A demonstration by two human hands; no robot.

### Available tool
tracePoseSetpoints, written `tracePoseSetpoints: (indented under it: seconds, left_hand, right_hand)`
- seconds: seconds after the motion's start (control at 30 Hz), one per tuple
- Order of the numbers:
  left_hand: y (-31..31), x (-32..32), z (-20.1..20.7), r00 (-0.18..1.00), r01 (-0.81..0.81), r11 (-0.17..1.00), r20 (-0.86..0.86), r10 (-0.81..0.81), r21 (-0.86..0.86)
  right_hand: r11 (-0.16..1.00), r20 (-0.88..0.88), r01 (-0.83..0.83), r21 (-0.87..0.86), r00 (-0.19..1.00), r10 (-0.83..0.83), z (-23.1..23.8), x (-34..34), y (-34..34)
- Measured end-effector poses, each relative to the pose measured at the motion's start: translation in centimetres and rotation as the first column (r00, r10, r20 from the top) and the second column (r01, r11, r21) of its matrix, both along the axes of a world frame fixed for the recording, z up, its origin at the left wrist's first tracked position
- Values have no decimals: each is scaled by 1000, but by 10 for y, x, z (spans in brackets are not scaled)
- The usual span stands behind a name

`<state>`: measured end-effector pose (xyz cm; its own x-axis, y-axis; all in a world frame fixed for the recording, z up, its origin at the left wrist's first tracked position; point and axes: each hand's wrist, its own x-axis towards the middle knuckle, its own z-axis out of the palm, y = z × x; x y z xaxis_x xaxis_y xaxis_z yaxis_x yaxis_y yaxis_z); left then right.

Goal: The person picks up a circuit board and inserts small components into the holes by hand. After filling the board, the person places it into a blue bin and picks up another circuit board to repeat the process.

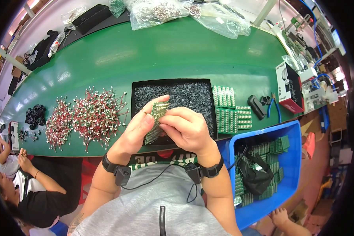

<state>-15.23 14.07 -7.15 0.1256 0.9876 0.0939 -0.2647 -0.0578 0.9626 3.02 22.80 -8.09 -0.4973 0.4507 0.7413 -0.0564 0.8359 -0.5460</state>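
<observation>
A green circuit board panel, tilted on edge with rows of pins or pads, is gripped between the thumb and fingers of my left hand. Close against its right side, my right hand has its thumb and fingertips pinched together. What lies between those fingertips, if anything, is too small to make out. Both hands are above the near part of a shallow black tray, which is filled with many small black parts. Beside the tray on the right lie stacked green board panels.
Red-wired white connectors and black parts are heaped at left. Pliers, a black tool and an open box lie right. A blue bin holds boards and a black bag. People sit nearby.
</observation>
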Motion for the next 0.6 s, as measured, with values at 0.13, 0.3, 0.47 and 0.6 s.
tracePoseSetpoints:
  seconds: [0.13,0.3,0.47,0.6]
  left_hand:
    - [4,4,3,999,-29,999,-36,30,23]
    - [-1,-2,-3,985,1,997,174,13,-82]
    - [-1,0,-4,991,1,998,134,7,-59]
    - [1,-1,-4,997,3,998,71,1,-65]
  right_hand:
    - [999,11,40,28,999,-41,1,-1,-1]
    - [993,-33,112,44,993,-111,-1,3,-3]
    - [994,14,110,8,994,-110,1,-1,-3]
    - [996,26,85,28,996,-86,0,-2,-2]
